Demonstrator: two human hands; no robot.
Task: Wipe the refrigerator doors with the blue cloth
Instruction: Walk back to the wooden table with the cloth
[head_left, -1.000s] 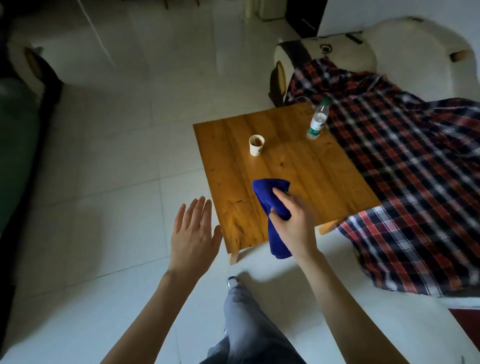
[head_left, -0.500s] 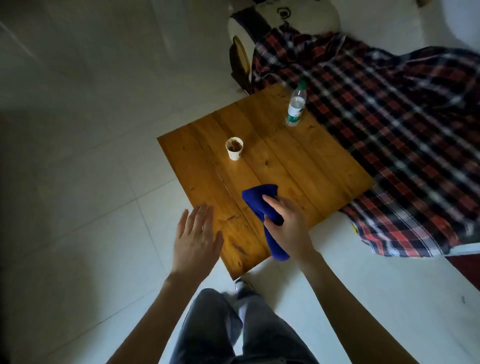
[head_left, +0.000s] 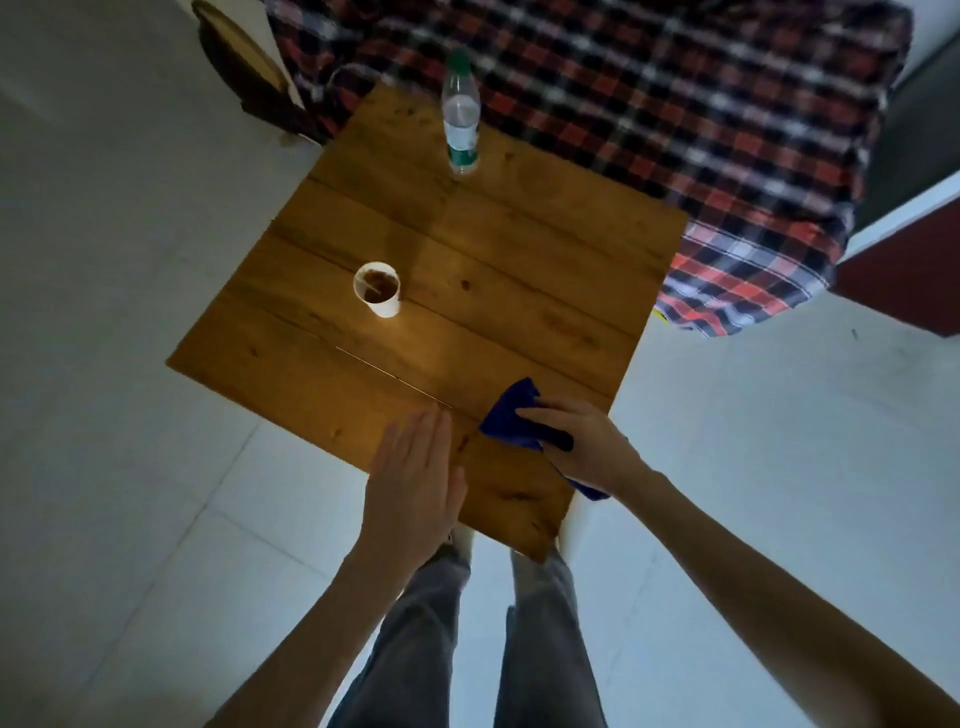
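Grips the blue cloth (head_left: 511, 422) in the right hand (head_left: 584, 449), fingers curled over the bunched fabric, with one tail hanging below the wrist. Holds it over the near right edge of the wooden table (head_left: 493, 249).

Holds the left hand (head_left: 413, 491) just left of the grip, palm down, fingers straight and close together, clasping nothing. Hovers over the table's near edge, apart from the cloth by a narrow strip of wood.

Ahead of the grip and to its left: a white paper cup (head_left: 378, 289), upright, brown inside, perhaps the dregs of a drink. Well beyond the grip, near the table's far edge: a clear water bottle (head_left: 460, 117) with a green cap and label, also upright. Both well apart from the cloth.

Beyond and to the right of the grip: a plaid fabric (head_left: 701, 114) in red, navy and white, draped over furniture and reaching down beside the table's far right edge. Far ahead to the left: a dark wooden piece (head_left: 244, 73), too blurred to name.

Under the grip: warm brown planks with knots and dark seams, and a thin pale scratch running just ahead of the left fingertips. Below the grip: grey trousers (head_left: 426, 649) at the table's near corner. All around: pale floor tiles (head_left: 114, 395) with faint grout lines, in dim light. Off to the far right: a dark red panel (head_left: 906, 283) with a white top edge.
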